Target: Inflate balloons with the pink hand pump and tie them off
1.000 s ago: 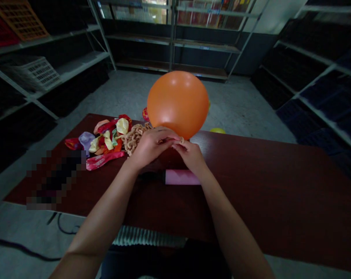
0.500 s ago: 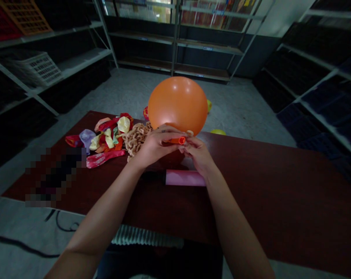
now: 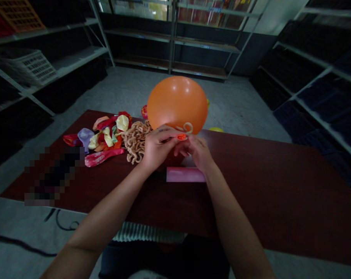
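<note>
A large inflated orange balloon [image 3: 177,102] stands above the table just beyond my hands. My left hand [image 3: 160,145] pinches its neck, whose open orange mouth [image 3: 181,136] points toward me. My right hand [image 3: 200,151] is close against the neck, thumb and forefinger closed on a thin beige rubber band [image 3: 188,127]. One end of the band curls up in front of the balloon; how it lies around the neck is hidden by my fingers. Below my hands a pink balloon pump [image 3: 185,174] lies on the table, its right end behind my right wrist.
A heap of beige rubber bands [image 3: 133,141] lies left of my hands, beside a pile of uninflated coloured balloons [image 3: 107,133]. A blurred-out dark object [image 3: 57,174] is on the table's left [image 3: 279,186]. Shelves [image 3: 204,46] and more balloons [image 3: 216,129] stand beyond.
The beige band's end now curls up higher above the neck. My right-hand fingers have shifted and spread slightly beneath it. The balloon's mouth is turned a little and looks flatter.
</note>
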The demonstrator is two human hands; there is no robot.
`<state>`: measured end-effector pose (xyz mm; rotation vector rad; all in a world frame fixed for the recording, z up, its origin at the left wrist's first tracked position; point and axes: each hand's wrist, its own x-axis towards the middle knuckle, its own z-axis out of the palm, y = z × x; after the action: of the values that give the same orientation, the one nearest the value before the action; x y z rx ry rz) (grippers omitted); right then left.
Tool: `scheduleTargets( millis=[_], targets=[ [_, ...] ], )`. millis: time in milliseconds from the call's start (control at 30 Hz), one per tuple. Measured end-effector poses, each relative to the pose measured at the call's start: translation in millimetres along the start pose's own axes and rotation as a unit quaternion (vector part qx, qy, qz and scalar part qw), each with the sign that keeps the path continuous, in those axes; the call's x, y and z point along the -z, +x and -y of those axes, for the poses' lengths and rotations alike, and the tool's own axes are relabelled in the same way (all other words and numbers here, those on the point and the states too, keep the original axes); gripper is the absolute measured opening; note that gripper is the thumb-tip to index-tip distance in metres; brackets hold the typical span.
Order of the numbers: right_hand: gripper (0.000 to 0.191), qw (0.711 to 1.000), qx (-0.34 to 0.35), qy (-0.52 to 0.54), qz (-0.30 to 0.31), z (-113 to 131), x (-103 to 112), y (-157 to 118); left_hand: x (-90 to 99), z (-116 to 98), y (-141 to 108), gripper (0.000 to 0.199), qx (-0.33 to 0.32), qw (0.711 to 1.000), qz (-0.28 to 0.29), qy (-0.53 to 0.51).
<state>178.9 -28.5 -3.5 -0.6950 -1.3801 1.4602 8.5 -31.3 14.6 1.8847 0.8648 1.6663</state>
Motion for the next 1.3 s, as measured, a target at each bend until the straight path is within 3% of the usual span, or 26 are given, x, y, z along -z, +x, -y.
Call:
scheduleTargets(
  millis=[100,200,267,367,467,567,700,833,1100,1300],
  targets=[
    [0.054,1.000,0.017,0.009,-0.001,5,-2,-1,7.5,-1,3,0.018,-0.068,0.996,0.033,0.052],
    [0.048,0.997,0.032,0.021,-0.066,6,-1,0,16.3,-4,7,0.020,-0.153,0.976,0.096,0.123],
    [0.043,0.994,0.030,0.019,-0.106,7,0,1,20.4,-6,8,0.021,-0.168,0.968,0.119,0.146],
    [0.042,0.993,0.020,0.008,-0.119,11,1,2,23.4,-7,10,0.021,-0.131,0.976,0.120,0.127],
    [0.052,0.996,0.011,0.031,-0.082,18,-2,0,23.5,-5,13,0.015,-0.035,0.995,0.077,0.049],
    [0.054,0.999,0.003,0.026,-0.046,23,-6,-2,21.3,0,18,0.003,0.109,0.992,-0.024,-0.052],
    [0.047,0.998,0.009,-0.061,-0.023,23,-5,-3,14.2,6,23,0.013,0.233,0.950,-0.161,-0.131],
    [0.041,0.985,0.012,-0.165,-0.041,11,-8,-1,2.2,9,20,0.009,0.258,0.931,-0.195,-0.172],
    [0.019,0.971,0.022,-0.210,-0.110,-19,-30,0,-23.8,8,5,0.008,0.290,0.896,-0.212,-0.262],
    [0.012,0.949,-0.016,-0.276,-0.149,-18,-24,-1,-34.9,-1,-5,0.008,0.267,0.919,-0.157,-0.242]
  ],
)
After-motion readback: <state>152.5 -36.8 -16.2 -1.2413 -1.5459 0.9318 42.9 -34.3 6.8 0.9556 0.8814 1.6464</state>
